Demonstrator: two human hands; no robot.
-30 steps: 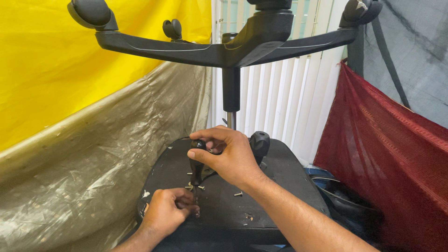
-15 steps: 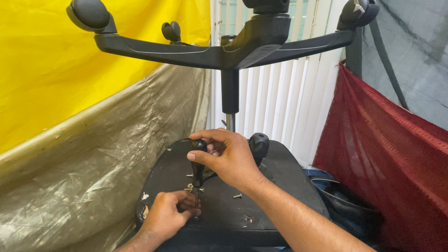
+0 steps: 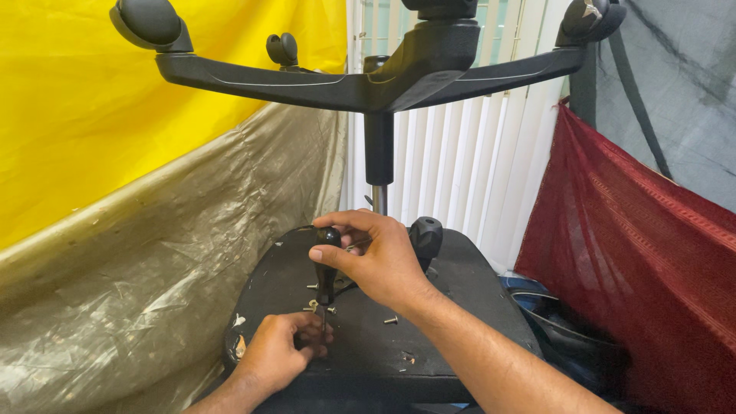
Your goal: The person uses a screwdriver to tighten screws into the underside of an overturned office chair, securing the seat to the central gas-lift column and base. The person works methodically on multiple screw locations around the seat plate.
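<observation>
Office chair inverted: five-star base (image 3: 383,73) with castors overhead at the far side, gas column (image 3: 379,149) running down to the black seat underside (image 3: 452,322), which fills the near centre. Yellow sheet (image 3: 77,100) and crumpled tan plastic (image 3: 115,307) on the left, white vertical blinds (image 3: 460,169) behind, red mesh fabric (image 3: 636,253) on the right.

Right hand (image 3: 379,261): fingers closed round the black handle of a screwdriver (image 3: 325,264), which stands upright, tip down on the seat underside near its left edge. A round black knob (image 3: 425,234) sits just right of this hand.

Left hand (image 3: 280,353): near left, fingers curled and pinched at the foot of the screwdriver shaft; whatever it steadies there is hidden by the fingers.

Loose screws (image 3: 390,320) lie on the panel, just right of the shaft.

Change over the last second: both hands hold nearly the same places, the right hand's grip only shifted slightly on the handle. Judgement: a turning motion at one fixing point, not a move to another.
</observation>
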